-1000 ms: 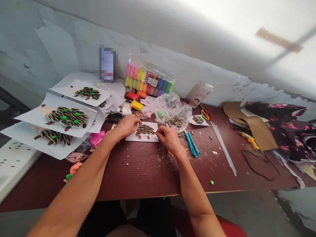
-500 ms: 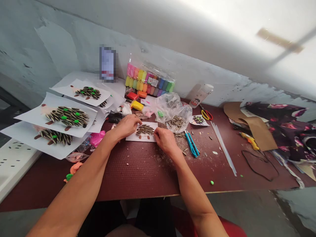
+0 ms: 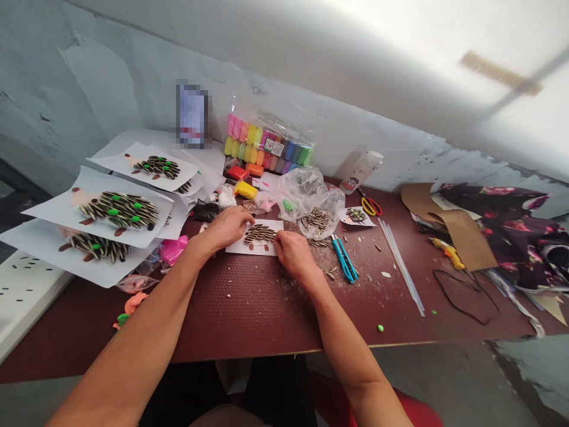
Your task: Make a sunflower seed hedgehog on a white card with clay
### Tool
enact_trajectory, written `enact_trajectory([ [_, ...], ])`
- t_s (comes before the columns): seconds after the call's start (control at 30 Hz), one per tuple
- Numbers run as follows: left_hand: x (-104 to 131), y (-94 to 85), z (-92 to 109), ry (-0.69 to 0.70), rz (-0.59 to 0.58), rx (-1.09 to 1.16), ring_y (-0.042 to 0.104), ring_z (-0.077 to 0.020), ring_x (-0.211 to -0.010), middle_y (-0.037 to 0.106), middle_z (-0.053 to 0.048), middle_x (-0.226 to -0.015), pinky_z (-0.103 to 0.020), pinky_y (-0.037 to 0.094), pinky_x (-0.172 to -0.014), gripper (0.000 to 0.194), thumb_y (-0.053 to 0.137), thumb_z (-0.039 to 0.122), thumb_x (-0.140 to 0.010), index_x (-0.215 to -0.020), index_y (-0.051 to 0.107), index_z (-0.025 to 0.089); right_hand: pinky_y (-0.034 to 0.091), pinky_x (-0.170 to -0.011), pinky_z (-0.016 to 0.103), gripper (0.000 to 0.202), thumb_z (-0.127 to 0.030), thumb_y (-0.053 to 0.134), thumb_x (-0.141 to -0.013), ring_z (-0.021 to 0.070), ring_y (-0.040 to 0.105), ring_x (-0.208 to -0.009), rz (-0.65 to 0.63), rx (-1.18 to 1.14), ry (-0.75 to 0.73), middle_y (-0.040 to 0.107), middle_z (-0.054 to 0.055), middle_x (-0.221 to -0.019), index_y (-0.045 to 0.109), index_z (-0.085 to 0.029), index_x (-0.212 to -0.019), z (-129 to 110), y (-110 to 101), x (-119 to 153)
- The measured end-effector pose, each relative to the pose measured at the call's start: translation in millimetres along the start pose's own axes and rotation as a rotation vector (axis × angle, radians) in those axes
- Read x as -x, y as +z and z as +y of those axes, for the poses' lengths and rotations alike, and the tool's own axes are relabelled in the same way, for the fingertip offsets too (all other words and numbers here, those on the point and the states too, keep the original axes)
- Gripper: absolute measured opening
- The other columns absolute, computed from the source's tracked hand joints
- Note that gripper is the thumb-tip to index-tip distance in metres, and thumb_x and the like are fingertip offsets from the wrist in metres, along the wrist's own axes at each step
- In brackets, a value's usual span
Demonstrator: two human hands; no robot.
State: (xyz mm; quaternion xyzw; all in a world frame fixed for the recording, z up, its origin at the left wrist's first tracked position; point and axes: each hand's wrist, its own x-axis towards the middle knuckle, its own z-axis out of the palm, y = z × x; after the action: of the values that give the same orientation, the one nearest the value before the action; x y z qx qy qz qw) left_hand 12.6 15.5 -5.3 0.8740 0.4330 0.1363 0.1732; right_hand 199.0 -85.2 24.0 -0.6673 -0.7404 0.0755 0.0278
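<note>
A small white card point(image 3: 235, 247) lies on the table before me, bearing a hedgehog shape made of striped sunflower seeds point(image 3: 261, 233) with brown feet below. My left hand point(image 3: 230, 228) holds the card at its upper left, fingers bent and pressed down on it. At the card's right side, my right hand point(image 3: 293, 251) is closed, its fingertips at the edge of the seed rows. Whatever those fingers pinch is hidden. Just beyond the right hand, a clear plastic bag point(image 3: 306, 187) holds a heap of loose seeds point(image 3: 316, 222).
Finished-looking hedgehog cards point(image 3: 120, 210) are stacked at left. A blue utility knife point(image 3: 345, 261), yellow-and-red scissors point(image 3: 370, 206), clear glue sticks point(image 3: 402, 267) and a yellow glue gun point(image 3: 450, 253) lie at right. Coloured clay packs point(image 3: 269, 145) and a white bottle point(image 3: 362, 172) stand behind.
My right hand has shifted very slightly to the left along the card's edge. The left hand stays on the card; the whole view drifts a little.
</note>
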Motion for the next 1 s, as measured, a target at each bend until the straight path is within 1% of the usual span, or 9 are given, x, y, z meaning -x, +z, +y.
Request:
enact_trajectory([
  [0.33,0.0,1.9,-0.9,0.016,0.009,-0.010,0.062,-0.0245,-0.101,0.070,-0.010,-0.101,-0.036,0.048,-0.092,0.034,0.048,0.011,-0.085,-0.102,0.077,0.018,0.036,-0.074,0.025,0.017,-0.018,0.048,-0.097,0.0185,0.061,-0.087,-0.042,-0.031,0.017,0.071,0.009,-0.096,0.065,-0.015,-0.093,-5.5,-4.5,-0.1],
  [0.5,-0.3,4.4,-3.6,0.025,0.024,-0.005,0.062,-0.0236,-0.099,0.070,-0.009,-0.100,-0.035,0.048,-0.091,0.034,0.048,0.010,-0.084,-0.099,0.077,0.019,0.036,-0.073,0.025,0.019,-0.019,0.048,-0.097,0.0181,0.062,-0.087,-0.019,-0.035,0.015,0.072,0.009,-0.095,0.066,-0.016,-0.093,-5.4,-3.1,-0.8],
  [0.6,-0.5,4.9,-4.6,0.023,0.020,0.005,0.062,-0.0234,-0.099,0.070,-0.009,-0.100,-0.035,0.048,-0.091,0.034,0.048,0.011,-0.084,-0.099,0.077,0.019,0.036,-0.070,0.024,0.018,-0.023,0.050,-0.096,0.0174,0.063,-0.084,0.007,-0.052,0.028,0.073,0.007,-0.093,0.068,-0.018,-0.094,-2.1,-3.2,-0.5],
  [0.67,-0.7,4.9,-4.9,0.019,0.019,0.013,0.062,-0.0235,-0.099,0.070,-0.009,-0.100,-0.036,0.048,-0.091,0.034,0.048,0.011,-0.084,-0.099,0.077,0.019,0.035,-0.068,0.025,0.020,-0.027,0.050,-0.097,0.0175,0.064,-0.082,0.048,-0.045,0.071,0.074,0.007,-0.091,0.068,-0.019,-0.097,2.6,-5.5,-0.1],
  [0.77,-0.9,4.5,-4.8,0.020,0.022,0.020,0.062,-0.0234,-0.099,0.070,-0.009,-0.100,-0.036,0.048,-0.091,0.034,0.048,0.010,-0.083,-0.099,0.077,0.019,0.034,-0.067,0.025,0.026,-0.030,0.046,-0.099,0.0186,0.065,-0.080,0.127,-0.003,0.196,0.074,0.007,-0.090,0.069,-0.019,-0.101,13.9,-11.1,-0.5],
  [0.9,-1.0,3.5,-3.5,0.014,0.014,0.014,0.063,-0.0233,-0.099,0.070,-0.009,-0.100,-0.036,0.049,-0.090,0.034,0.048,0.009,-0.083,-0.098,0.078,0.020,0.033,-0.067,0.026,0.026,-0.028,0.045,-0.099,0.0194,0.065,-0.080,0.171,0.035,0.366,0.074,0.009,-0.090,0.069,-0.019,-0.103,32.3,-13.3,-3.3],
  [1.0,-0.8,3.0,-2.1,0.001,0.004,0.010,0.063,-0.0235,-0.099,0.069,-0.009,-0.100,-0.036,0.048,-0.091,0.034,0.048,0.009,-0.084,-0.100,0.077,0.019,0.034,-0.069,0.026,0.026,-0.022,0.045,-0.098,0.0188,0.064,-0.084,0.212,0.015,0.404,0.074,0.010,-0.096,0.070,-0.018,-0.102,43.2,-9.5,-5.2],
])
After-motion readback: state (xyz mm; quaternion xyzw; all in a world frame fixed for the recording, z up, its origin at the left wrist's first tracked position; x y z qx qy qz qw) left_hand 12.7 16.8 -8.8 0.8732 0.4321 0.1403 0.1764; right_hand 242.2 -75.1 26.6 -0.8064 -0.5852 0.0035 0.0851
